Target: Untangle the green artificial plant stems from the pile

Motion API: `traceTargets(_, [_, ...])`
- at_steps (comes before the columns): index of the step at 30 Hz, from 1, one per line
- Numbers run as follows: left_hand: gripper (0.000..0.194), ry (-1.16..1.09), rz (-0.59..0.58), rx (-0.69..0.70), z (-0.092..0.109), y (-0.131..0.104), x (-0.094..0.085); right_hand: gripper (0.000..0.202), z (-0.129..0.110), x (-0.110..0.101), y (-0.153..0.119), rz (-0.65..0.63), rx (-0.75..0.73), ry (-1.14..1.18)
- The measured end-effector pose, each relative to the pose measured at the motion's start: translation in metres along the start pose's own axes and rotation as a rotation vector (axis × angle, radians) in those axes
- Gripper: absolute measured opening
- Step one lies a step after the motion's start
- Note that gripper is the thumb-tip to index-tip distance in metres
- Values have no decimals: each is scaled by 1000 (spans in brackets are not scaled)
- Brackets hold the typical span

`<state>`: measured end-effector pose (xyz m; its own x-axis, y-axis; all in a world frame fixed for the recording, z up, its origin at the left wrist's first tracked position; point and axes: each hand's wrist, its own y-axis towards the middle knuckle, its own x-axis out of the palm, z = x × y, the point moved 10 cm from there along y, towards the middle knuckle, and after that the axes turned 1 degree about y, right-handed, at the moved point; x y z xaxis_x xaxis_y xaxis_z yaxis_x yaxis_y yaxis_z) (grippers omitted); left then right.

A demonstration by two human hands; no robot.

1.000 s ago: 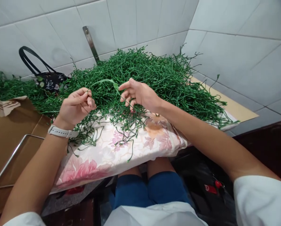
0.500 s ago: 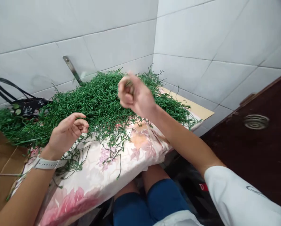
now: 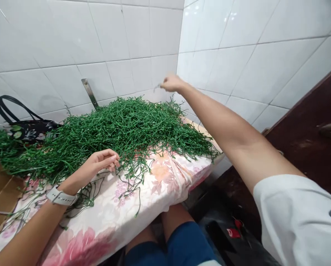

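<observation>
Nearest you: your blue shorts (image 3: 189,244), under the near edge of the floral cloth (image 3: 104,210). Box (image 3: 3,194) at the left, partly cut off by the frame.

A few loose strands (image 3: 139,201) lie on the cloth, near side, apart from the thick of the pile. Your left hand (image 3: 102,162), strap (image 3: 61,196) on the wrist, is over the pile's near edge. Fingers loosely curled, thumb close to the index. I see nothing in them, but can't tell if the tips touch.

Green pile (image 3: 126,125) runs left to right across the cloth, densest in the middle, tangled throughout. Bag (image 3: 33,129) stands at the far left, among the strands. Metal strip (image 3: 89,92) leans up at the wall (image 3: 132,44), behind the pile.

Farthest out: your right hand (image 3: 171,83), raised above the pile's far side near the wall corner. Fingertips look pinched on a small pale piece (image 3: 157,87); blurred, can't say what it is.

Step in hand, my read: right hand has the piece up off the pile, left hand sits free by the strands. Next move calls for a firm pinch on that piece and arm clearance from the wall. Any pick from the pile wants one strand freed gently, since neighbours could drag along.
</observation>
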<state>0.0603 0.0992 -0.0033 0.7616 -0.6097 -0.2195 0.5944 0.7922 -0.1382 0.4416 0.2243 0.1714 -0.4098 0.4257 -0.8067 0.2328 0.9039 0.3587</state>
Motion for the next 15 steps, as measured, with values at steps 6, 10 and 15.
traceTargets(6, [41, 35, -22, 21, -5, 3, -5, 27, 21, 16, -3, -16, 88, -66])
traceTargets(10, [48, 64, 9, 28, -1, 3, -3, 22, 21, 0, -12, 75, 91, 48])
traceTargets(15, [47, 165, 65, 108, 21, -5, -8, 21, -17, 20, -37, 113, -4, 247])
